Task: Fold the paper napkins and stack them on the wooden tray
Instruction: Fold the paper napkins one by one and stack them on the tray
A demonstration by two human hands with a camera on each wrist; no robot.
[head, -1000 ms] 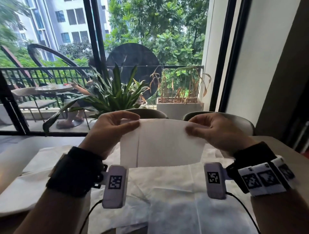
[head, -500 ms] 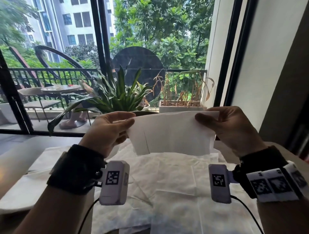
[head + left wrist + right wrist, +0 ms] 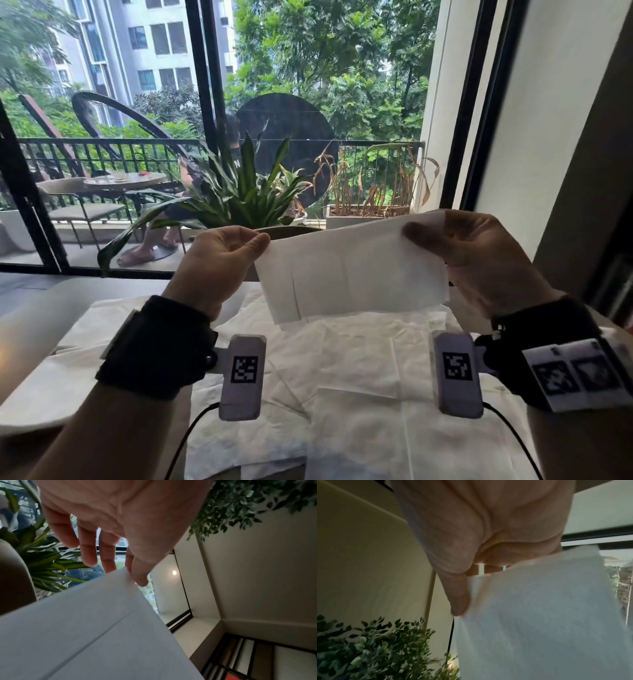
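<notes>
A white folded napkin [image 3: 352, 270] hangs in the air above the table, stretched between both hands. My left hand [image 3: 222, 255] pinches its upper left corner between thumb and forefinger. My right hand [image 3: 455, 246] pinches the upper right corner, thumb on the near side. In the left wrist view the napkin [image 3: 96, 628] shows a crease line under my left hand [image 3: 126, 569]. The right wrist view is blurred; the napkin [image 3: 539, 615] fills its right half beside my right hand [image 3: 462, 588]. Several unfolded white napkins [image 3: 342, 377] lie spread on the table below. No wooden tray is in view.
A potted green plant [image 3: 239, 192] stands just beyond the table behind the napkin. A chair back [image 3: 284, 231] shows at the far edge. A white oval plate or board [image 3: 30, 407] lies at the left. A wall [image 3: 548, 137] is on the right.
Both hands have lifted the napkin higher and spread slightly apart, pulling it taut. The right corner now sits higher than the left.
</notes>
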